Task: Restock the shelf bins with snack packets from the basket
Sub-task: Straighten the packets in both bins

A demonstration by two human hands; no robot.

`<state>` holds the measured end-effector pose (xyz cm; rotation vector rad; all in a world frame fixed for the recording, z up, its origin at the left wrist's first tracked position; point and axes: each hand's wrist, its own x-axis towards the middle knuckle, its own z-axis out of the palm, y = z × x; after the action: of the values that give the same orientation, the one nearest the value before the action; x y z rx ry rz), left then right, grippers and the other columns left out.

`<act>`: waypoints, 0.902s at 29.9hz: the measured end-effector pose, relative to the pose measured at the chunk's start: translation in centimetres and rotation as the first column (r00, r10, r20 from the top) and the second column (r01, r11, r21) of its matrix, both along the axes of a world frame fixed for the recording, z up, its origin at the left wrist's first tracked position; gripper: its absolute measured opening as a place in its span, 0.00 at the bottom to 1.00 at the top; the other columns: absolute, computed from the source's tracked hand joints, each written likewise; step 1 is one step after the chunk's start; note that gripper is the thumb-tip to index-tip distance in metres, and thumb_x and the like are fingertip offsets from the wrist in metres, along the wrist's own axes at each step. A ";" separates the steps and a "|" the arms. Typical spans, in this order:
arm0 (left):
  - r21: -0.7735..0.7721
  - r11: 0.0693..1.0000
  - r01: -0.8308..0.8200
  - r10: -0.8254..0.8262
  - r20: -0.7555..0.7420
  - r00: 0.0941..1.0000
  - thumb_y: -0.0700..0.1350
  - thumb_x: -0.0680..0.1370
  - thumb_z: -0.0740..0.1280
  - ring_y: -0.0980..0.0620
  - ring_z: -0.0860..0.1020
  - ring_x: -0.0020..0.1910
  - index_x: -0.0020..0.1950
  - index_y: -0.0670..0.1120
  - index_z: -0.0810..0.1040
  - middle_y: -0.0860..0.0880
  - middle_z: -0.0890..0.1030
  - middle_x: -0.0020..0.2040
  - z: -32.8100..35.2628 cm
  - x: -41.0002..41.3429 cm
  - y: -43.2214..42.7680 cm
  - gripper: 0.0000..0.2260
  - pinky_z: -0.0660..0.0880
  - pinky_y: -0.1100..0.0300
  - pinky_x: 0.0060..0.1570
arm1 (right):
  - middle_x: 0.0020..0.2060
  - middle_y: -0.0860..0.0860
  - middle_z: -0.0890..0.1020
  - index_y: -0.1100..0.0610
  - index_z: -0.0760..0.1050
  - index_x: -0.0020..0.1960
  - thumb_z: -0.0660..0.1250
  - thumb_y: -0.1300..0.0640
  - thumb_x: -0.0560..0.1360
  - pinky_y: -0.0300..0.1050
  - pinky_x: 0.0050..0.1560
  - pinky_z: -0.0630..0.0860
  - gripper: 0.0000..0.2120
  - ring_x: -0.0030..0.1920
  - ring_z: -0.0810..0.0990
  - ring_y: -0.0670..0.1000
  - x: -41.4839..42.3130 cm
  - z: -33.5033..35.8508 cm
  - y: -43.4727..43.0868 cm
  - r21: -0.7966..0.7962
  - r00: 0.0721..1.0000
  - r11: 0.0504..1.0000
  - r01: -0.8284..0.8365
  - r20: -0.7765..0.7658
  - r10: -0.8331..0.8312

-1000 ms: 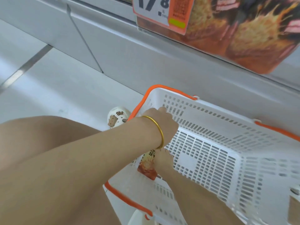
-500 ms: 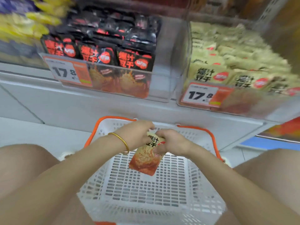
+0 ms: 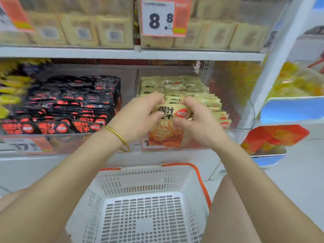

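A yellow and orange snack packet [image 3: 165, 127] hangs upright in front of the clear bin [image 3: 233, 109] of matching yellow packets. My left hand [image 3: 138, 116], with a gold bangle on its wrist, pinches the packet's upper left corner. My right hand [image 3: 198, 123] grips its upper right side. Below my arms, the white basket [image 3: 145, 199] with orange handles sits on the floor, and no packets show inside it.
A bin of black and red packets [image 3: 70, 106] stands to the left of the yellow one. The upper shelf [image 3: 133, 52] holds clear bins of pale packets behind an 8.8 price tag [image 3: 161, 18]. My bare knees flank the basket. A blue and orange display [image 3: 280, 135] stands at the right.
Both hands lifted the packet out of the basket up to the front of the yellow-packet bin. The view tilted up from the basket to the shelves.
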<state>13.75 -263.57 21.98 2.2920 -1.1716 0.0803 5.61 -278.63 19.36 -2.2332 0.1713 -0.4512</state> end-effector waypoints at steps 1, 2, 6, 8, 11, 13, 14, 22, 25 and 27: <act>-0.029 1.000 0.009 -0.010 -0.009 1.000 0.44 0.78 0.64 0.50 0.73 0.42 0.58 0.47 0.73 0.50 0.74 0.45 0.7 0.2 -0.7 0.09 0.63 0.60 0.39 | 0.35 0.43 0.71 0.53 0.68 0.47 0.71 0.64 0.70 0.36 0.39 0.66 0.14 0.37 0.70 0.45 0.1 0.9 -0.6 -0.017 0.999 1.000 0.014 0.031 -0.013; -0.057 0.998 0.025 -0.025 -0.003 1.000 0.44 0.78 0.64 0.50 0.73 0.41 0.57 0.47 0.73 0.50 0.74 0.43 1.4 0.4 -1.4 0.08 0.64 0.60 0.39 | 0.35 0.43 0.71 0.53 0.68 0.47 0.70 0.65 0.70 0.35 0.39 0.66 0.13 0.37 0.69 0.44 0.3 1.8 -1.2 -0.035 0.998 0.999 0.028 0.060 -0.026; -0.144 0.988 0.055 -0.055 0.006 0.998 0.43 0.79 0.63 0.49 0.76 0.43 0.54 0.48 0.72 0.50 0.76 0.42 2.5 0.6 -4.1 0.05 0.69 0.57 0.43 | 0.36 0.42 0.72 0.52 0.68 0.48 0.70 0.65 0.71 0.31 0.40 0.66 0.13 0.38 0.71 0.39 0.7 3.6 -4.1 -0.121 0.992 0.991 0.061 0.121 -0.046; -0.187 0.981 0.061 -0.062 0.000 0.998 0.43 0.79 0.63 0.48 0.78 0.43 0.54 0.48 0.72 0.49 0.78 0.44 2.2 0.4 -5.2 0.05 0.72 0.55 0.46 | 0.36 0.42 0.73 0.52 0.69 0.47 0.70 0.65 0.71 0.30 0.40 0.66 0.13 0.38 0.71 0.38 0.8 3.6 -5.5 -0.151 0.990 0.986 0.065 0.134 -0.045; -0.229 0.971 0.070 -0.066 0.023 0.998 0.42 0.79 0.63 0.47 0.78 0.40 0.55 0.47 0.73 0.49 0.80 0.44 1.5 -0.1 -6.4 0.05 0.73 0.54 0.45 | 0.36 0.42 0.74 0.52 0.69 0.46 0.69 0.65 0.71 0.31 0.39 0.67 0.13 0.38 0.72 0.39 0.6 2.8 -6.8 -0.162 0.984 0.984 0.070 0.172 -0.042; -0.223 0.972 0.066 -0.060 0.034 0.998 0.42 0.79 0.62 0.48 0.78 0.39 0.55 0.47 0.72 0.52 0.78 0.38 1.0 -0.2 -6.9 0.05 0.72 0.55 0.43 | 0.37 0.43 0.74 0.52 0.70 0.46 0.69 0.66 0.71 0.33 0.39 0.70 0.12 0.38 0.73 0.41 0.5 2.2 -7.5 -0.148 0.982 0.987 0.059 0.187 -0.030; -0.216 0.974 0.071 -0.065 0.035 0.997 0.43 0.79 0.62 0.49 0.78 0.39 0.55 0.48 0.72 0.52 0.77 0.37 0.8 -0.3 -7.1 0.05 0.72 0.55 0.42 | 0.37 0.44 0.75 0.53 0.70 0.46 0.69 0.66 0.71 0.34 0.38 0.71 0.12 0.38 0.73 0.42 0.4 1.9 -7.7 -0.127 0.982 0.991 0.050 0.186 -0.025; -0.210 0.972 0.103 -0.066 0.174 0.982 0.42 0.78 0.63 0.50 0.76 0.41 0.55 0.46 0.74 0.52 0.76 0.42 2.0 -0.9 -7.9 0.06 0.68 0.58 0.42 | 0.35 0.42 0.75 0.45 0.69 0.42 0.69 0.66 0.70 0.47 0.40 0.77 0.16 0.37 0.78 0.48 0.0 2.0 -8.6 0.010 0.959 1.000 0.005 0.284 -0.008; -0.216 0.965 0.148 -0.092 0.248 0.964 0.41 0.78 0.63 0.48 0.74 0.44 0.54 0.45 0.74 0.50 0.76 0.44 3.9 -1.3 -8.6 0.06 0.70 0.54 0.44 | 0.36 0.45 0.75 0.44 0.69 0.42 0.68 0.64 0.69 0.60 0.44 0.76 0.15 0.40 0.79 0.58 -0.4 3.3 -8.9 0.048 0.932 0.999 0.014 0.361 -0.030; -0.233 0.958 0.169 -0.118 0.217 0.969 0.41 0.78 0.63 0.47 0.76 0.44 0.54 0.46 0.74 0.49 0.77 0.44 4.3 -1.7 -9.1 0.06 0.72 0.53 0.46 | 0.36 0.44 0.74 0.45 0.68 0.42 0.68 0.65 0.69 0.56 0.42 0.78 0.15 0.38 0.79 0.55 -1.1 3.7 -9.4 0.044 0.934 0.999 0.018 0.357 -0.033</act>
<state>12.07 -272.66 26.33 2.0061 -1.3440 0.3915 4.55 -288.00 23.07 -2.0709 0.0162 -0.8518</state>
